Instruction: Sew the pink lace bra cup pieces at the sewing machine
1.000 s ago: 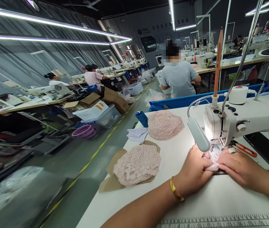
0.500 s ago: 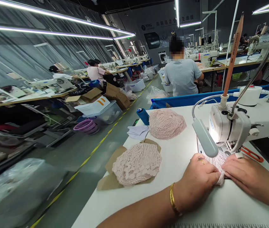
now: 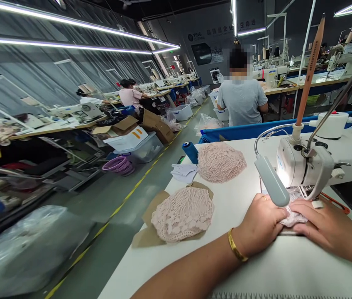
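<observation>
A piece of pale pink lace fabric [image 3: 293, 219] lies under the head of the white sewing machine [image 3: 297, 164], partly covered by my fingers. My left hand [image 3: 261, 222], with a ring and a gold bangle, grips its left edge between thumb and fingers. From the right, my right hand [image 3: 317, 224] holds the lace, fingers bent over it and thumb at its near edge. The grey lamp [image 3: 272, 180] hides part of the needle area. To the left, one stack of lace pieces [image 3: 184, 214] rests on brown card, and another lace pile [image 3: 221, 162] sits farther back.
A blue thread cone [image 3: 190, 152] and white paper pieces [image 3: 184, 172] lie by the table's left edge. Orange-handled snips [image 3: 334, 202] are right of the machine head. A pencil [image 3: 311, 74] stands upright on the machine. A co-worker [image 3: 241, 97] sits ahead, back turned.
The lace has shifted and bunched under the machine head, and less of it hangs toward me. My right hand has spread further over it. The whole view has swung slightly left.
</observation>
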The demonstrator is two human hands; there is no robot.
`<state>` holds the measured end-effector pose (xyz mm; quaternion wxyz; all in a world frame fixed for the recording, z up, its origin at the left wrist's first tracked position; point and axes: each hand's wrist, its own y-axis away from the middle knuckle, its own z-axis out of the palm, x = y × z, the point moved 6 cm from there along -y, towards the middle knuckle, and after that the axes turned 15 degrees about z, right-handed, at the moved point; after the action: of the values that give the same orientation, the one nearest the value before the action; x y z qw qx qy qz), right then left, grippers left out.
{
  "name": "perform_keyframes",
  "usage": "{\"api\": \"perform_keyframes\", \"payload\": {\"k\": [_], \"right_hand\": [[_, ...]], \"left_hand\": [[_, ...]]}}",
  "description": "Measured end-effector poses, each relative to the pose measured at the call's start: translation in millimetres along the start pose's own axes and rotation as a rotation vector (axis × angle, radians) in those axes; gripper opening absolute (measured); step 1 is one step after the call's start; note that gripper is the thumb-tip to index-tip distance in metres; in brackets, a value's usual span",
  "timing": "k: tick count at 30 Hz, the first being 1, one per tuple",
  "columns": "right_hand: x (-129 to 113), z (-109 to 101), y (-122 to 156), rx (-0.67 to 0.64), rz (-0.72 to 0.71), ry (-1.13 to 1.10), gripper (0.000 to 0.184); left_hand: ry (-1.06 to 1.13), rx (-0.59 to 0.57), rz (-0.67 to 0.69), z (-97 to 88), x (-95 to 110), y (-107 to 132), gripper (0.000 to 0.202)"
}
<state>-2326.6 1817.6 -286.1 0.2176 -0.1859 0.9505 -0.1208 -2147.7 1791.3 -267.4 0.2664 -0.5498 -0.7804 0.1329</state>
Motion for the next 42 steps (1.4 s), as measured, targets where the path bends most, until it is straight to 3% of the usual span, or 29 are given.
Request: {"api": "perform_keyframes", "payload": {"k": [2, 5, 7, 12, 15, 18, 23, 28, 33, 39, 42], "right_hand": [[-5.1, 3.1, 0.7, -0.021, -0.015, -0.004, 0.042], [-16.5, 4.0, -1.9, 0.037, -0.056, -0.045, 0.028], [-21.7, 1.4, -5.9, 0.095, -0.051, -0.07, 0.031], [-19.9, -7.9, -14.9, 0.117, 0.079, -0.13, 0.027], [-20.1, -9.8, -15.1, 0.108, 0.072, -0.126, 0.027], [-19.8, -8.2, -13.6, 0.106, 0.067, -0.115, 0.027], [-20.3, -13.6, -13.3, 0.168, 0.073, -0.137, 0.027], [-21.3, -19.0, -16.6, 0.183, 0.092, -0.119, 0.033], [-22.8, -19.0, -16.1, 0.216, 0.066, -0.118, 0.031], [-19.9, -13.6, -14.4, 0.169, 0.076, -0.144, 0.025], [-17.3, -10.3, -12.2, 0.129, 0.053, -0.127, 0.027]], "left_hand": [[0.11, 0.059, -0.04, -1.9, -4.8, -1.5, 0.016], [0.299, 0.089, -0.129, -4.4, -10.8, -6.3, 0.02], [0.389, 0.054, -0.218, -4.9, -14.5, -9.1, 0.021], [0.453, 0.004, -0.318, -5.8, -17.4, -11.1, 0.018], [0.465, 0.0, -0.367, -1.7, -17.1, -8.3, 0.003], [0.466, 0.036, -0.407, 1.2, -16.2, -5.8, 0.017], [0.397, 0.099, -0.373, -1.0, -15.7, -6.1, 0.013], [0.394, 0.088, -0.311, -3.6, -12.3, -8.1, 0.029], [0.433, 0.08, -0.375, -0.8, -11.0, -7.2, 0.018], [0.333, 0.092, -0.357, 0.4, -11.8, -6.5, 0.021], [0.27, 0.075, -0.277, -0.6, -8.0, -6.6, 0.025]]}}
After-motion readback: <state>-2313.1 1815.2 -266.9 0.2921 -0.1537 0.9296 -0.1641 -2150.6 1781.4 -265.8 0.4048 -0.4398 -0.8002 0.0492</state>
